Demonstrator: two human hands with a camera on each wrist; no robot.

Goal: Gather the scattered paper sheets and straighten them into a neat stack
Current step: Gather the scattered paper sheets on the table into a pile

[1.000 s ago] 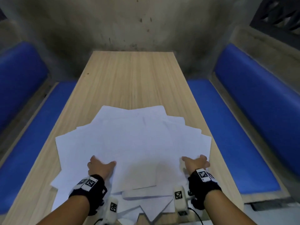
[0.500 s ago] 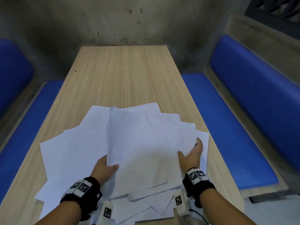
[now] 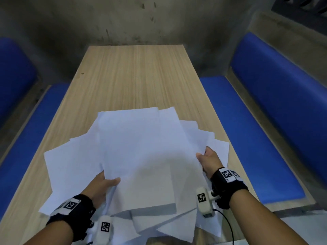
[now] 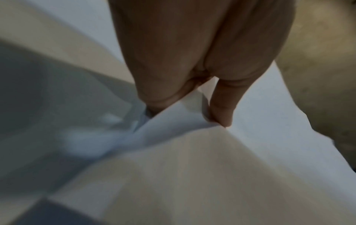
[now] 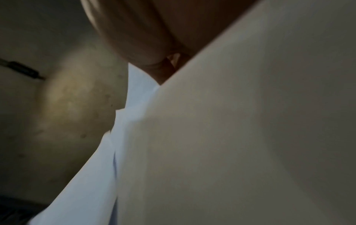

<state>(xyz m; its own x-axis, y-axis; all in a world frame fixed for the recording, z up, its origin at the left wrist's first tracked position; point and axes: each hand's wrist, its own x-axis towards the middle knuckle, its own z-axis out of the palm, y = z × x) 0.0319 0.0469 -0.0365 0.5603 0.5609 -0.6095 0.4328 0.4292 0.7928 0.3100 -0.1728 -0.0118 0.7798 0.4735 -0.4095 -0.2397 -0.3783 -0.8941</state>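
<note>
Several white paper sheets (image 3: 141, 152) lie fanned and overlapping on the near half of the wooden table (image 3: 134, 76). The middle bunch is lifted a little, and its near edges hang over the loose sheets below. My left hand (image 3: 109, 179) grips the bunch's left edge, thumb on top and fingers underneath. In the left wrist view the fingers (image 4: 221, 109) pinch a fold of paper (image 4: 173, 121). On the right edge, my right hand (image 3: 203, 154) holds the bunch the same way. Paper (image 5: 240, 137) fills most of the right wrist view, hiding that hand's fingers.
More loose sheets (image 3: 70, 167) spread left of the bunch, and others (image 3: 219, 147) poke out to the right, near the table's right edge. Blue padded benches (image 3: 247, 129) run along both sides. A grey concrete wall (image 3: 123, 20) closes the far end.
Both hands have moved inward from flat on the spread sheets and taken hold of a middle bunch by its sides. The sheets are drawn closer together and partly lifted.
</note>
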